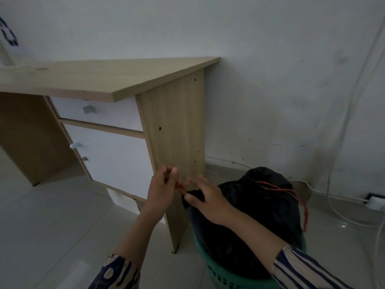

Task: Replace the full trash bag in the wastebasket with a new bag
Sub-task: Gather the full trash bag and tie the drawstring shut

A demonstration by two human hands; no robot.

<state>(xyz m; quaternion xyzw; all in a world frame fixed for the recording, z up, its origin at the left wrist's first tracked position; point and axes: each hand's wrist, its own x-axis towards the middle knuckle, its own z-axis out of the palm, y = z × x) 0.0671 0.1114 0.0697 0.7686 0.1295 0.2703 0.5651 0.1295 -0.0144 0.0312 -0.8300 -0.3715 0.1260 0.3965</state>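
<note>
Pale floor tiles (62, 215) and a scuffed white wall (270, 90) frame the corner where the work is being done. A full black trash bag (250, 209) is seated in a green wastebasket (225, 276) on the floor, just beside the side panel of a wooden desk (175, 126). The bag's mouth is already gathered, and a red drawstring (279, 189) is seen lying across its top and trailing down its right side.

At the bag's near-left edge a second stretch of red cord (180, 187) is pinched by the left hand (164, 188), whose grip is closed on it with the fingers curled. The right hand (210, 203) is laid on the bunched black plastic with its fingers spread and fairly straight; nothing is clasped by it.

The step in hand is judged to be the closing of the full bag: the cord is being drawn while the plastic is steadied. No new bag is seen anywhere in view.

For the next move, both cord ends would need to be brought together and knotted, after which the bag would have to be lifted straight up out of the wastebasket, with care that the basket is not dragged along or tipped.

Farther out, white drawer fronts (104, 115) with knobs are seen on the desk, and white cables (337, 205) run along the wall's foot.
</note>
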